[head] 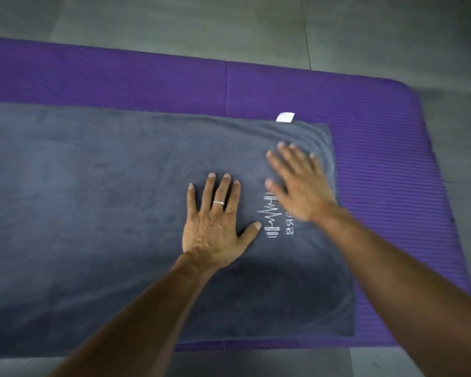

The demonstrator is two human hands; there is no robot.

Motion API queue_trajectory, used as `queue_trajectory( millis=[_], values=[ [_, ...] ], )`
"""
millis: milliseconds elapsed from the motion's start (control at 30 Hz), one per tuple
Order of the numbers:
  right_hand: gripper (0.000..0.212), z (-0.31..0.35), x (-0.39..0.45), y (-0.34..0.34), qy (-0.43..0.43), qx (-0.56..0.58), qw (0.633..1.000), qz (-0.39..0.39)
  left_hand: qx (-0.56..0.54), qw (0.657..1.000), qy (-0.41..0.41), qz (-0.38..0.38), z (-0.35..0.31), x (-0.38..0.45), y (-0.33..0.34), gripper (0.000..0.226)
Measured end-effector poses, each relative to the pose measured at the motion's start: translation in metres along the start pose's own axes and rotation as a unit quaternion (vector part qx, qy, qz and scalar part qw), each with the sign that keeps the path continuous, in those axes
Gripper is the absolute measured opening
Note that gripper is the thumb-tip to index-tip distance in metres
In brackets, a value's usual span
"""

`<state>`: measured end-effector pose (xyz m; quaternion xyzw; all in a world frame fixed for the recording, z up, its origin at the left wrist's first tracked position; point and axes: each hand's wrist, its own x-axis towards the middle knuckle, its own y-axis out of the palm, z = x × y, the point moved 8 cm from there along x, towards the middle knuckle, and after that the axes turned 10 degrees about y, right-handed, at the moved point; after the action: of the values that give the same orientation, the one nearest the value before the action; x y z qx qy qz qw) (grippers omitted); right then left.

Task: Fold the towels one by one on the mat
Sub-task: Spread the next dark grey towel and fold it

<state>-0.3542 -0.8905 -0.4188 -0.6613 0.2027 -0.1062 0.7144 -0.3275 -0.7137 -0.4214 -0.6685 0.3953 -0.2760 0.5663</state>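
Nearest to us, at six o'clock, we are seeing a strip of grey tiled floor (269,363) showing below the mat's near edge, with both bare forearms reaching up from the bottom of the view. Just beyond, the grey towel (93,200) is lying spread flat across the purple mat (392,159), covering most of it from nine o'clock to about three o'clock, its left end running out of view. Our left hand (215,224) is lying palm down near the centre of the towel, fingers straight and spread, holding nothing, a ring (218,203) sitting on one finger. Toward two o'clock from it, our right hand (299,183) is also lying flat on the cloth with fingers stretched wide, gripping nothing; it is looking blurred. Between the two hands a white embroidered logo (272,219) is showing on the fabric. Farther out, a small white tag (285,117) is sticking out from the towel's far edge at about one o'clock. Beyond that, the ribbed mat is continuing as a bare band with a rounded corner at two o'clock, and past it at twelve o'clock the grey floor is stretching away, crossed by a thin tile joint.
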Motion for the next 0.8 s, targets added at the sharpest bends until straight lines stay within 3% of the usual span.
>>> queue_trajectory(
  millis=[100,167,233,267,300,433,600,667,800],
  values=[
    [0.060,-0.059,0.047,-0.022,0.151,0.039,0.988,-0.025,-0.002,0.999,-0.019,0.038,0.000,0.002,0.001,0.110],
    [0.052,-0.028,0.057,-0.032,0.068,0.059,0.995,-0.048,-0.015,0.999,-0.035,0.035,-0.001,0.003,-0.003,0.114],
    [0.056,0.024,0.048,-0.020,-0.096,0.027,0.995,-0.007,-0.017,0.999,-0.040,0.017,-0.002,0.004,-0.005,0.113],
    [0.058,0.031,0.043,-0.010,-0.129,0.006,0.991,0.015,-0.016,0.999,-0.038,0.016,-0.004,0.005,-0.004,0.112],
    [0.059,0.022,0.047,-0.006,-0.116,0.001,0.993,0.024,-0.015,0.999,-0.038,0.015,-0.005,0.005,-0.002,0.112],
    [0.054,-0.088,0.061,-0.016,0.128,0.028,0.991,0.000,-0.033,0.999,-0.031,-0.012,-0.017,0.003,-0.003,0.096],
    [0.050,-0.125,0.014,-0.032,0.149,0.108,0.982,-0.035,-0.091,0.984,0.090,-0.124,-0.093,0.005,-0.016,0.060],
    [0.049,-0.128,-0.016,-0.024,0.114,0.133,0.984,-0.033,-0.083,0.982,0.144,-0.091,-0.135,0.009,-0.012,0.057],
    [0.053,-0.139,-0.054,-0.014,0.096,0.183,0.978,-0.007,-0.039,0.964,0.252,0.072,-0.192,0.023,0.001,0.058]
  ],
)
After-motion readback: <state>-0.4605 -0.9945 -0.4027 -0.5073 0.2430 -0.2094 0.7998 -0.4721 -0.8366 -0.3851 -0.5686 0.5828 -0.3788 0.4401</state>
